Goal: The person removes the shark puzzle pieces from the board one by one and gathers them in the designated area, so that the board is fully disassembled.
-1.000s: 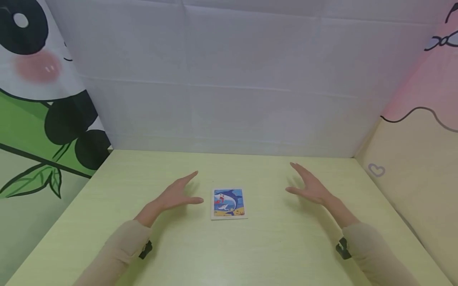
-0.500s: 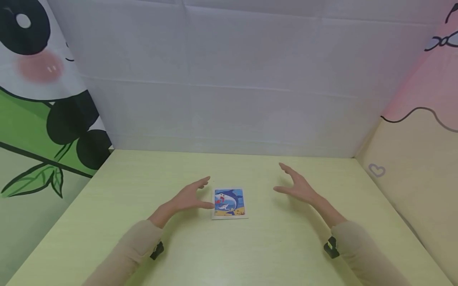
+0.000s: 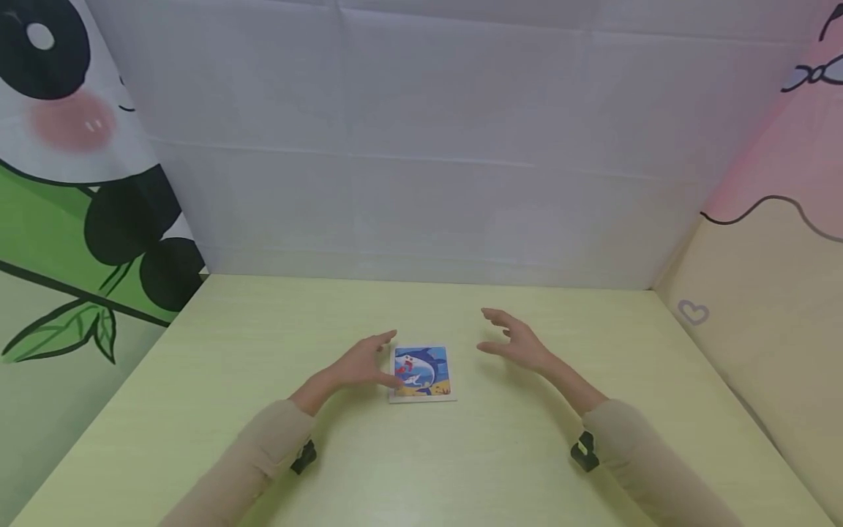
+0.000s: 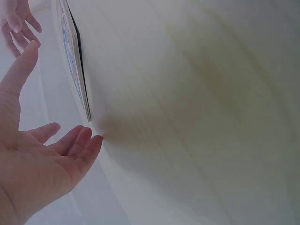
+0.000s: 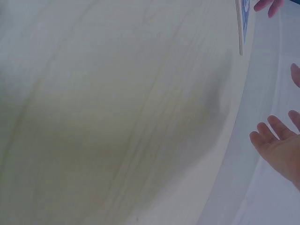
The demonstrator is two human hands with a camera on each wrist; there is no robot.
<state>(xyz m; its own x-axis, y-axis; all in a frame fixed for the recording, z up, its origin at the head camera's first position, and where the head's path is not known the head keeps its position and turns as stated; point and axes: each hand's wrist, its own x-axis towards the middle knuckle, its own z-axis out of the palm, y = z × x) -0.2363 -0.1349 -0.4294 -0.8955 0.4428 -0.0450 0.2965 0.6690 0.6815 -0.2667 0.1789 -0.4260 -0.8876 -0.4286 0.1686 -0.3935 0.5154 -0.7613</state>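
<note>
A small square picture board (image 3: 424, 372) with a blue dolphin-like sea animal printed on it lies flat on the table. My left hand (image 3: 358, 364) is at its left side, thumb and fingers spread apart, the thumb over the board's left edge in the head view. In the left wrist view the board (image 4: 75, 61) shows edge-on, a short way from the fingertips of the left hand (image 4: 61, 159). My right hand (image 3: 520, 345) hovers to the right of the board with a gap between, its fingers spread and holding nothing. The right wrist view shows the right hand (image 5: 281, 145) apart from the board (image 5: 242, 23).
The pale yellow-green table (image 3: 421, 468) extends around the board. A white sheet (image 3: 421, 146) stands along the back edge. A panda-print panel (image 3: 125, 219) borders the left, and a pink and cream panel (image 3: 777, 293) the right. Each wrist carries a dark strapped device (image 3: 585, 451).
Both hands have moved inward toward the board. The left thumb has come over its left edge, and the right hand has travelled left. The board stays in place.
</note>
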